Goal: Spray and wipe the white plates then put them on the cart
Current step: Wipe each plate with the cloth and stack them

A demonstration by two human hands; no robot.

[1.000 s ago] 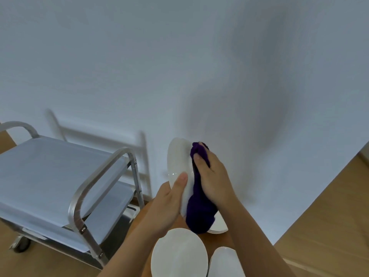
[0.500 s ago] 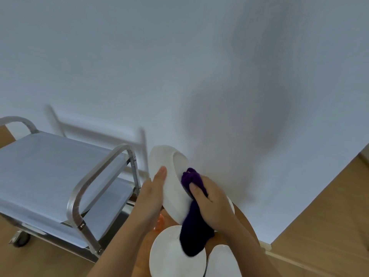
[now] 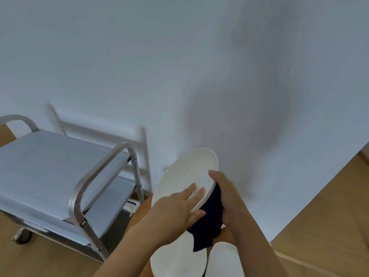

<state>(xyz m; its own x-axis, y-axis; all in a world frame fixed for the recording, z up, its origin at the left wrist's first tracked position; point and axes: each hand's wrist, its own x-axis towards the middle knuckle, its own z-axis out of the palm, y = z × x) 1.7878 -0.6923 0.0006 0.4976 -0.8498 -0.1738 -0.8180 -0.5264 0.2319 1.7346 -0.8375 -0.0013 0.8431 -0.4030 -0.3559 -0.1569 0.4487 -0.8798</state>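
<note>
White plate (image 3: 185, 176) is held tilted above the bench (image 3: 139, 212), just right of the cart (image 3: 60, 166). Left hand (image 3: 175, 212) grip: fingers laid fairly straight on the plate's upper face, thumb hooked at the rim. Right hand (image 3: 225, 196) grip: clamped on a dark cloth (image 3: 209, 222) pressed against the plate's underside; two more plates (image 3: 177, 258) are seen lying on the bench below.

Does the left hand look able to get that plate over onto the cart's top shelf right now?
Probably yes. The left hand grips the plate, and the cart's top shelf lies bare to its left. The right hand presses the cloth beneath the plate and would have to let go first.
</note>
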